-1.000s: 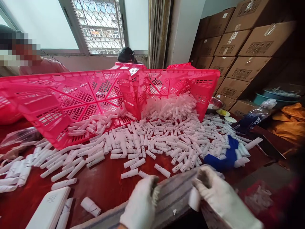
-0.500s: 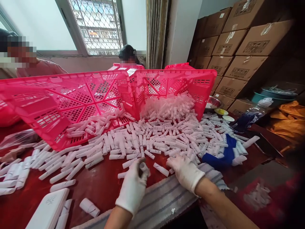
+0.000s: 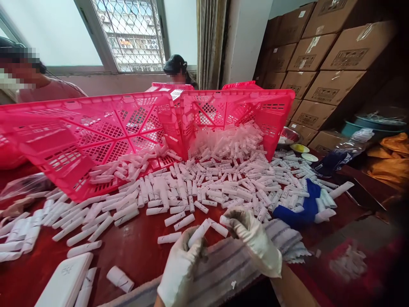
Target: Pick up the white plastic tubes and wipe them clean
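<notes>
My left hand (image 3: 180,264), in a white glove, is closed around a white tube (image 3: 200,232) that points up and to the right. My right hand (image 3: 255,241), also gloved, pinches a small white cylindrical piece (image 3: 224,220) between thumb and fingertips; most of it is hidden. Between the hands, a loose white tube (image 3: 219,228) with a dark line lies on the red table. Three more tubes rest just beyond the left hand, among them one (image 3: 169,238) lying by its thumb side. A large heap of similar tubes (image 3: 236,187) spreads out ahead.
Pink plastic crates (image 3: 128,128) lie tipped toward me, tubes spilling out. A striped towel (image 3: 223,273) covers the near edge. A white box-shaped device (image 3: 65,281) sits left, blue cloth (image 3: 297,213) right. Cartons (image 3: 335,87) are stacked behind. Two people sit across the table.
My left hand has turned, and the tube in it now shows lengthwise. My right hand has lifted off the table with a small white piece pinched. The view has shifted slightly.
</notes>
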A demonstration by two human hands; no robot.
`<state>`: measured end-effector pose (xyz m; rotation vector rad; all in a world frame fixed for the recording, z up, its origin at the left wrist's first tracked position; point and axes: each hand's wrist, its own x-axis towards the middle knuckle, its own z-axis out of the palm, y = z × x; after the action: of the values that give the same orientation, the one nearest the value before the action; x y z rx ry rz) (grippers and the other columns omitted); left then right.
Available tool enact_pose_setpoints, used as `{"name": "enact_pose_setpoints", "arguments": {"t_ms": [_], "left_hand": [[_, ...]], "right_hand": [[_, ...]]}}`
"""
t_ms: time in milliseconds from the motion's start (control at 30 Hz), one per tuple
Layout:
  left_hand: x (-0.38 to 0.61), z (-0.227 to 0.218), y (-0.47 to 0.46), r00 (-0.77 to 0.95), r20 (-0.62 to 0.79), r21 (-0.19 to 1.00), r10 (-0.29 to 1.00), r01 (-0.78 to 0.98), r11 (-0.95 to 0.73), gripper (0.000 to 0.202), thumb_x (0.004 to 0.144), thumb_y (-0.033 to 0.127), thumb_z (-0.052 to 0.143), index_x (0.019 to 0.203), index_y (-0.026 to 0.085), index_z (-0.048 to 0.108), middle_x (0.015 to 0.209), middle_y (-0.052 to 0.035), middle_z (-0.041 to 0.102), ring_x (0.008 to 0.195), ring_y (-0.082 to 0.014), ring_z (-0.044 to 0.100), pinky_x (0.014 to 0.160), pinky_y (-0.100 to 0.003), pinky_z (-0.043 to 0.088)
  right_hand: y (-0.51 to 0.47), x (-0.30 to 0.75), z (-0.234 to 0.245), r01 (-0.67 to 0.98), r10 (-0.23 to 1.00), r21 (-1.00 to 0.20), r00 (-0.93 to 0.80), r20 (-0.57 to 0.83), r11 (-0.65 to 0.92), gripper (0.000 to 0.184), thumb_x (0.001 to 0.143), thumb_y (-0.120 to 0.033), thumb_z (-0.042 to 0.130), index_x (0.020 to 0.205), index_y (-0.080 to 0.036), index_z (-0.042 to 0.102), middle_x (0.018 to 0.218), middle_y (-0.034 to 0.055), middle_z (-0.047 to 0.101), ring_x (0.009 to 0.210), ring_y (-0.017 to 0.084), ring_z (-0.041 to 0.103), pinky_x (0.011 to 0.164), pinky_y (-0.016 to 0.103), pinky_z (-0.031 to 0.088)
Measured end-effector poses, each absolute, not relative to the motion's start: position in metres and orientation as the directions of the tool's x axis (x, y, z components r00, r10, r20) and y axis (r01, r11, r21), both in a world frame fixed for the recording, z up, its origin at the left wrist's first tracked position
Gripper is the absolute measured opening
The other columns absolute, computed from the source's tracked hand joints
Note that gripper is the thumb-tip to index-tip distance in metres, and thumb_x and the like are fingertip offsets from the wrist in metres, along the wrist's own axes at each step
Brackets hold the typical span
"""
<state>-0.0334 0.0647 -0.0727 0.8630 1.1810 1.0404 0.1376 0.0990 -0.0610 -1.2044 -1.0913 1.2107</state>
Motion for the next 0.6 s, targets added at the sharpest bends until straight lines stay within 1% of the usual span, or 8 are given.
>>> {"name": "enact_pose_setpoints", "arguments": {"t_ms": [133, 233, 333, 400, 433, 467, 533, 600], "left_hand": [[-0.028, -0.064, 0.057, 0.145, -0.339, 0.916, 0.930, -0.173, 0.361, 0.059, 0.070, 0.057, 0.066, 0.108, 0.013, 0.057, 0.062, 0.0058, 0.052, 0.048, -0.0058, 0.041, 0.046, -0.019, 0.032], [-0.030, -0.059, 0.055, 0.110, -0.296, 0.947, 0.949, -0.097, 0.306, 0.055, 0.068, 0.055, 0.068, 0.105, 0.015, 0.060, 0.077, -0.0005, 0.064, 0.066, -0.0121, 0.056, 0.060, -0.022, 0.044], [-0.033, -0.053, 0.053, 0.110, -0.233, 0.972, 0.966, 0.047, 0.229, 0.044, 0.072, 0.050, 0.065, 0.099, 0.016, 0.064, 0.098, -0.0079, 0.069, 0.091, -0.0212, 0.061, 0.082, -0.029, 0.047], [-0.033, -0.049, 0.051, 0.156, -0.212, 0.969, 0.965, 0.161, 0.187, 0.037, 0.075, 0.045, 0.062, 0.098, 0.016, 0.065, 0.099, -0.0086, 0.070, 0.092, -0.0230, 0.062, 0.084, -0.031, 0.047], [-0.031, -0.049, 0.050, 0.173, -0.195, 0.966, 0.965, 0.205, 0.158, 0.034, 0.076, 0.042, 0.061, 0.099, 0.017, 0.065, 0.099, -0.0084, 0.070, 0.092, -0.0228, 0.063, 0.084, -0.031, 0.047], [-0.028, -0.049, 0.048, 0.167, -0.173, 0.963, 0.971, 0.234, 0.132, 0.032, 0.077, 0.040, 0.060, 0.099, 0.017, 0.065, 0.099, -0.0080, 0.070, 0.092, -0.0224, 0.063, 0.085, -0.031, 0.047], [-0.021, -0.051, 0.046, 0.092, -0.143, 0.960, 0.985, 0.254, 0.115, 0.030, 0.078, 0.039, 0.058, 0.099, 0.018, 0.065, 0.096, -0.0069, 0.071, 0.088, -0.0215, 0.064, 0.082, -0.030, 0.048], [-0.014, -0.055, 0.043, -0.012, -0.164, 0.956, 0.986, 0.244, 0.162, 0.032, 0.077, 0.040, 0.057, 0.098, 0.017, 0.065, 0.089, -0.0063, 0.072, 0.081, -0.0214, 0.064, 0.076, -0.030, 0.049]], "right_hand": [[0.096, 0.132, -0.054, -0.167, 0.996, -0.982, -0.002, -0.086, -0.085, 0.035, 0.064, -0.050, 0.075, 0.074, -0.019, 0.064, 0.057, -0.0021, 0.057, 0.046, 0.010, 0.044, 0.044, 0.024, 0.031], [0.096, 0.138, -0.040, -0.182, 0.996, -0.979, -0.027, -0.087, -0.090, 0.029, 0.069, -0.046, 0.073, 0.073, -0.018, 0.062, 0.058, -0.0026, 0.056, 0.050, 0.010, 0.045, 0.047, 0.024, 0.032], [0.095, 0.142, -0.022, 0.094, 0.987, -0.995, -0.155, -0.041, -0.027, 0.027, 0.072, -0.041, 0.071, 0.065, -0.017, 0.059, 0.060, -0.0022, 0.055, 0.058, 0.013, 0.048, 0.056, 0.026, 0.037], [0.092, 0.139, -0.013, 0.263, 0.969, -0.965, -0.240, -0.063, 0.003, 0.028, 0.074, -0.041, 0.067, 0.063, -0.018, 0.056, 0.059, -0.0033, 0.052, 0.058, 0.013, 0.046, 0.057, 0.026, 0.037], [0.091, 0.135, -0.010, 0.289, 0.959, -0.957, -0.271, -0.078, 0.004, 0.028, 0.076, -0.043, 0.065, 0.065, -0.018, 0.056, 0.060, -0.0034, 0.052, 0.059, 0.013, 0.046, 0.057, 0.026, 0.037], [0.089, 0.130, -0.008, 0.273, 0.955, -0.962, -0.288, -0.076, 0.006, 0.028, 0.077, -0.044, 0.063, 0.069, -0.019, 0.057, 0.063, -0.0032, 0.053, 0.061, 0.013, 0.047, 0.059, 0.026, 0.039], [0.085, 0.121, -0.009, 0.145, 0.961, -0.989, -0.273, -0.037, 0.003, 0.029, 0.082, -0.050, 0.056, 0.081, -0.020, 0.058, 0.072, -0.0013, 0.056, 0.068, 0.015, 0.051, 0.068, 0.028, 0.043], [0.081, 0.115, -0.015, -0.011, 0.985, -1.000, -0.172, 0.023, 0.021, 0.037, 0.084, -0.056, 0.048, 0.090, -0.021, 0.058, 0.080, 0.0015, 0.058, 0.075, 0.017, 0.054, 0.075, 0.031, 0.045]]}}
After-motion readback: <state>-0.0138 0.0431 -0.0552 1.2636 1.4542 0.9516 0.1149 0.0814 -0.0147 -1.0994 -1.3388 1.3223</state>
